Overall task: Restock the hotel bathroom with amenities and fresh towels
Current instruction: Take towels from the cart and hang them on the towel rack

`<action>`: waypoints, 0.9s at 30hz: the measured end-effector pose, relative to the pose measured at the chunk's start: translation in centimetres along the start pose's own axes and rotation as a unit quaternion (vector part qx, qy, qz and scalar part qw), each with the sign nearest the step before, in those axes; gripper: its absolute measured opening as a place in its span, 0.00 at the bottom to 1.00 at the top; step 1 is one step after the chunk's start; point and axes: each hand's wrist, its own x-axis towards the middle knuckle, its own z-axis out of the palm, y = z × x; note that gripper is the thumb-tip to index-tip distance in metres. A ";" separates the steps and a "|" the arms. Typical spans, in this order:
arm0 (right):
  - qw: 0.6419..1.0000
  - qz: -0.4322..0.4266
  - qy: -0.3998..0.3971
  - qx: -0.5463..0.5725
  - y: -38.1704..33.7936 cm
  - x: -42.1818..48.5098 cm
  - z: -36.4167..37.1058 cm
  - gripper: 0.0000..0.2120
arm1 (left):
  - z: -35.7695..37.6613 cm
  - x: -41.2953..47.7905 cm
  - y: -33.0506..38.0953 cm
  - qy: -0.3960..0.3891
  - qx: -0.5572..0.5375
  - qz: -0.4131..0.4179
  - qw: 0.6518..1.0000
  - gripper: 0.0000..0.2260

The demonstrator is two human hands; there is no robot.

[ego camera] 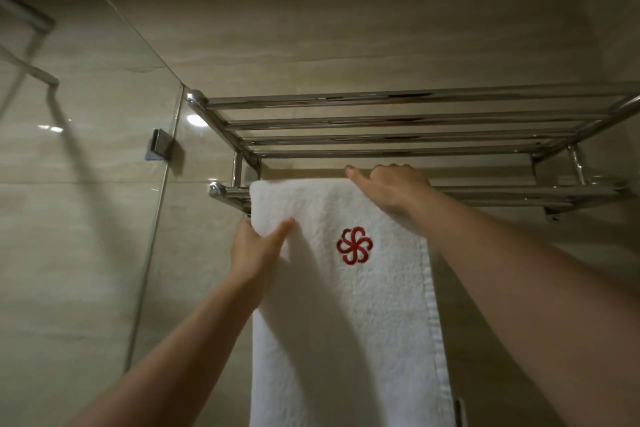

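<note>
overhead, fingers clutch the towel top.

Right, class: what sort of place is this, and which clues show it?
Most likely a hotel bathroom: a chrome towel rack on the wall, a white towel with a red logo draped over it, and a glass screen beside it.

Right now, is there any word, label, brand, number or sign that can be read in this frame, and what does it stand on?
No words or numbers can be read anywhere in this view.
Only mark: a red embroidered pinwheel emblem on the white towel, a symbol without letters.
The chrome towel rack and the glass shower panel show no label.
</note>
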 end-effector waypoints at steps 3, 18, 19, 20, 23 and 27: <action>0.997 -0.029 0.068 -0.011 0.3 -1.0 0.7 0.30 | -0.6 -0.3 0.4 -0.015 0.010 -0.005 1.000 0.09; 0.888 0.011 0.083 0.452 4.8 -8.5 3.8 0.32 | -1.0 -0.7 0.7 0.026 -0.034 -0.017 0.999 0.13; 0.894 -0.009 0.100 0.437 4.5 -8.1 3.5 0.29 | -1.1 -0.6 0.7 0.042 -0.034 -0.008 0.999 0.13; 0.908 -0.026 0.124 0.400 4.4 -7.6 3.2 0.26 | -1.2 -0.4 0.7 0.055 -0.030 0.011 0.998 0.13; 0.931 -0.035 0.181 0.316 4.6 -6.1 2.1 0.13 | -1.6 0.9 1.2 0.084 0.006 0.102 0.991 0.08; 0.938 -0.006 0.204 0.281 4.6 -2.4 1.1 0.12 | -1.2 3.1 3.6 0.106 0.093 0.196 0.970 0.05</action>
